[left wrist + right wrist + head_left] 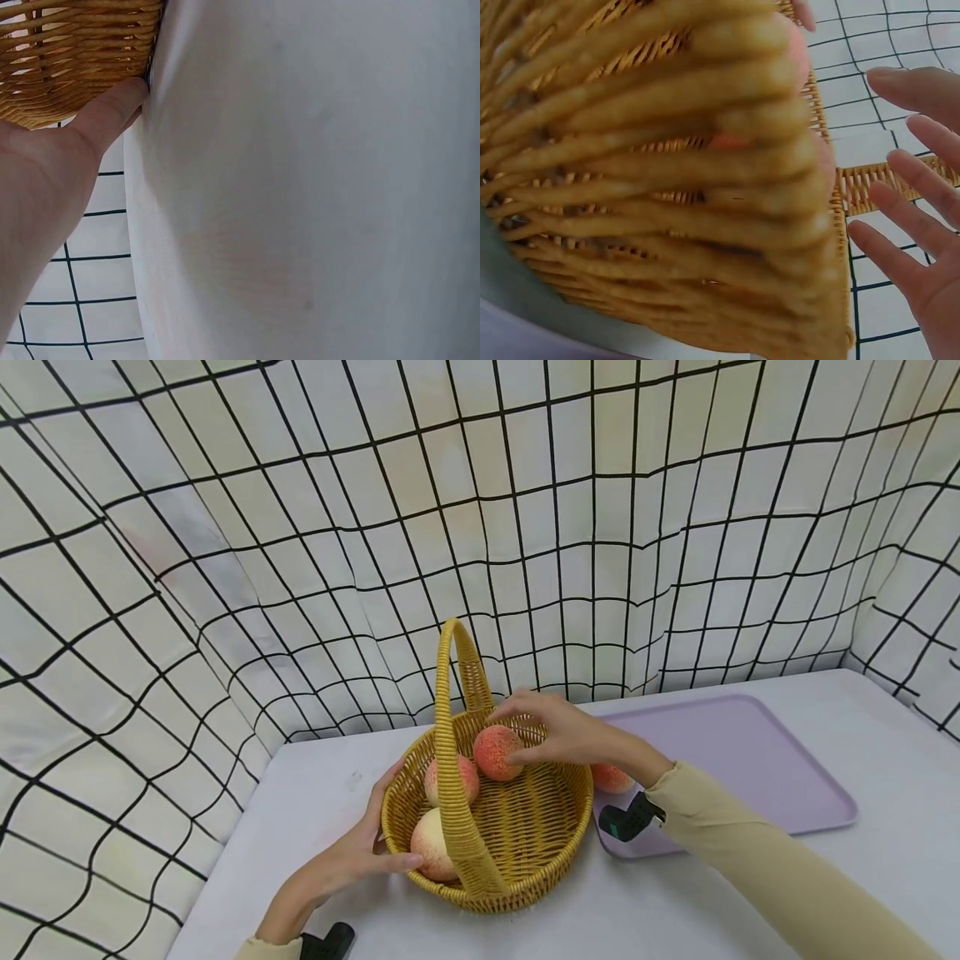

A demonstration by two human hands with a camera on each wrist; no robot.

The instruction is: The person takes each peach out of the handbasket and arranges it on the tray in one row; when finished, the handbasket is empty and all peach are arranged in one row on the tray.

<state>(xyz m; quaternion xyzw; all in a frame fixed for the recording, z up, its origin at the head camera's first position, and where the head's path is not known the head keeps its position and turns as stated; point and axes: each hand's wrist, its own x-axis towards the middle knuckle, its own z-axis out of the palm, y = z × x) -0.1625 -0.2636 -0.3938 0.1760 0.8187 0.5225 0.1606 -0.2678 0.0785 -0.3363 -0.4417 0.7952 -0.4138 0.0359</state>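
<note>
A yellow wicker basket (543, 827) with a tall arched handle stands on the white table, also large in the right wrist view. In it lie a red peach (498, 752), a pink peach (459, 779) partly behind the handle, and a pale peach (432, 845). My left hand (352, 852) holds the basket's left side, fingers along the outer wall and thumb at the rim near the pale peach. Over the basket, my right hand (562, 728) is spread around the red peach; in the right wrist view its fingers (911, 225) are apart and grip nothing.
A lilac tray (720, 760) lies to the right of the basket. Another peach (612, 778) is on it, partly hidden by my right forearm. White cloth with black netting (525, 527) rises behind the table and along both sides.
</note>
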